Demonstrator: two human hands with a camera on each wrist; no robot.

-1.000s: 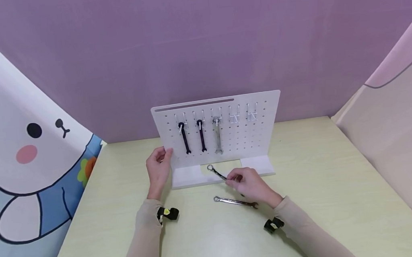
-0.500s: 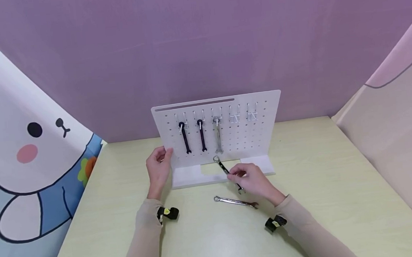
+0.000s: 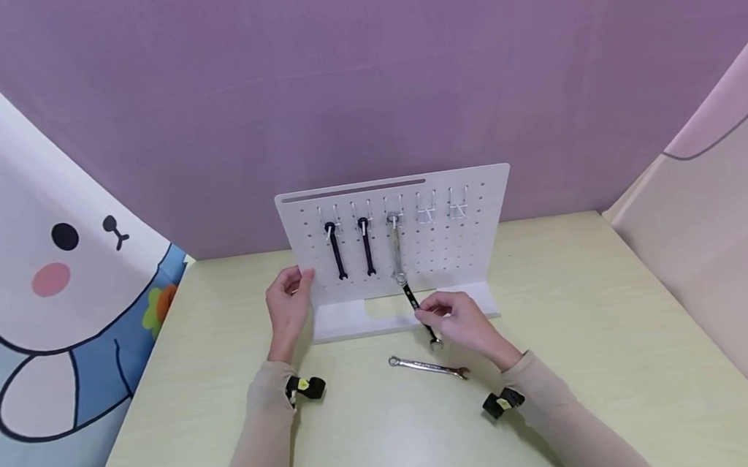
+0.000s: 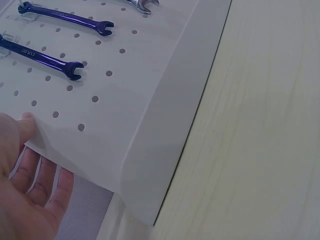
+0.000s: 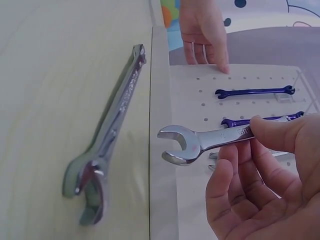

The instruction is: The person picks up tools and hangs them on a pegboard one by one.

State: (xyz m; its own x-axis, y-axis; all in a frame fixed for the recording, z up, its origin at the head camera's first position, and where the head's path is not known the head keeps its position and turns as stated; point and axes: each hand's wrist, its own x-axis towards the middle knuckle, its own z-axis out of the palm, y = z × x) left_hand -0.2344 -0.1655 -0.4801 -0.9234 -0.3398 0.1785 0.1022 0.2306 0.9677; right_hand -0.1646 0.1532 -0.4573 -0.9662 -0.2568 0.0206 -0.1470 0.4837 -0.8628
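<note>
My right hand [image 3: 458,322] pinches a silver combination wrench [image 3: 411,296] between thumb and fingers. Its ring end points up towards the white pegboard [image 3: 444,246], overlapping the foot of a hanging silver wrench [image 3: 396,250] in the head view; whether they touch I cannot tell. In the right wrist view the held wrench's open end [image 5: 182,145] faces left. My left hand [image 3: 287,305] grips the board's left edge, thumb in front and fingers behind. Two dark blue wrenches [image 3: 337,255] hang from hooks at the left. Another silver wrench [image 3: 427,366] lies on the table.
Two hooks [image 3: 458,211] on the board's right side carry nothing. The board stands on a white base [image 3: 341,324] with a cut-out in its middle. Behind the pale wooden table [image 3: 563,284] rises a purple backdrop [image 3: 362,80].
My right hand has raised the held wrench slightly and turned it more upright, its ring end moving up and right towards the board. The left hand stays at the board's edge.
</note>
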